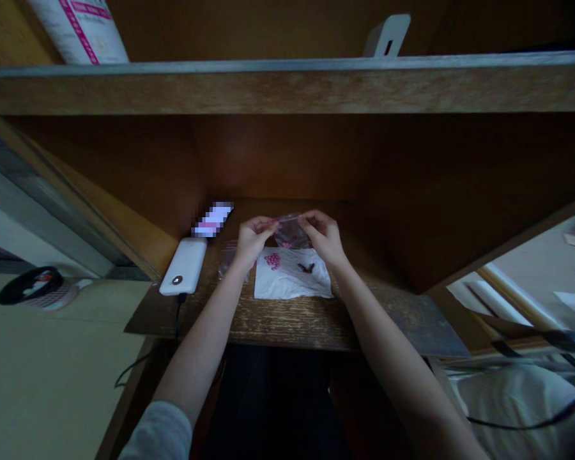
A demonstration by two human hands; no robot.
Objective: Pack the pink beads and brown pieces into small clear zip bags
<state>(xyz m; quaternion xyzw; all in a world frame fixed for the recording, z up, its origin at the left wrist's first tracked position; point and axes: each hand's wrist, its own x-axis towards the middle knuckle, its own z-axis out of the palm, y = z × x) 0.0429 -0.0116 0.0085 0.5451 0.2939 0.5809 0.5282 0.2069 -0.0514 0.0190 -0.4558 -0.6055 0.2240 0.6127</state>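
Between my two hands a small clear plastic zip bag [290, 232] is held up by its top corners, with a few pink beads near its bottom. My left hand [255, 237] pinches the left corner; my right hand [322, 235] pinches the right one. Below the bag lies a white tissue [292, 284] on the wooden desk. A cluster of pink beads [272, 260] rests on its left part, and some small dark pieces [307, 267] on its right. Another clear plastic bag [227, 259] lies beside the tissue, partly hidden by my left forearm.
A white power bank [184, 265] with a black cable [178, 316] lies on the desk's left side, before a blurred-out phone [213, 219]. Overhead, a shelf edge [287, 89] spans the view, bearing a white bottle [84, 32] and a white device [388, 36]. A basket [38, 287] stands lower left.
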